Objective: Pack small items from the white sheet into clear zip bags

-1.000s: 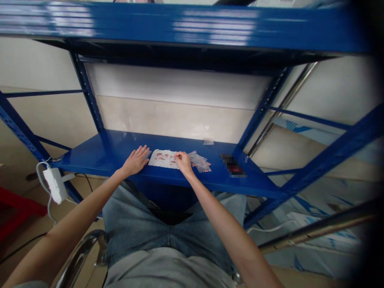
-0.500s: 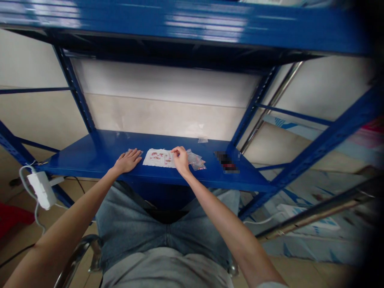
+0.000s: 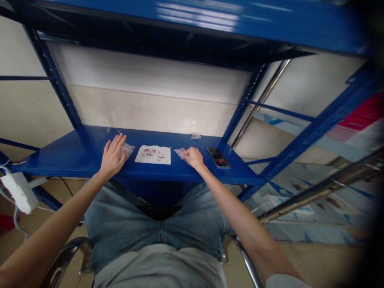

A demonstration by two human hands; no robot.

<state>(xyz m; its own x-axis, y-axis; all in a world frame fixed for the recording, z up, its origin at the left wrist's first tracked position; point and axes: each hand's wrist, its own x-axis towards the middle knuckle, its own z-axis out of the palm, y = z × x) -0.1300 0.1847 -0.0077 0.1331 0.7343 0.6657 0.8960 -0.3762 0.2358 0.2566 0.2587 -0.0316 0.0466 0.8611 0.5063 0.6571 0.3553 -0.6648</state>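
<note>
My left hand (image 3: 113, 157) lies flat on the blue steel shelf (image 3: 72, 154) with its fingers spread. A small clear plastic bag (image 3: 128, 151) touches the side of its fingertips. A white sheet with red marks (image 3: 153, 155) lies between my hands, touched by neither. My right hand (image 3: 193, 157) rests on the shelf to the sheet's right, its fingertips pinching a second clear plastic bag (image 3: 180, 152). What the bags contain is too small to tell.
A blurred phone (image 3: 218, 157) lies right of my right hand, and a small clear scrap (image 3: 195, 136) lies at the shelf's back. Blue rack uprights (image 3: 246, 100) stand at both ends. A white power adapter (image 3: 19, 193) hangs off the left end.
My left hand has moved left off the sheet's side, with a clear bag now beside it. The bag cluster right of the sheet has thinned, and the view has shifted.
</note>
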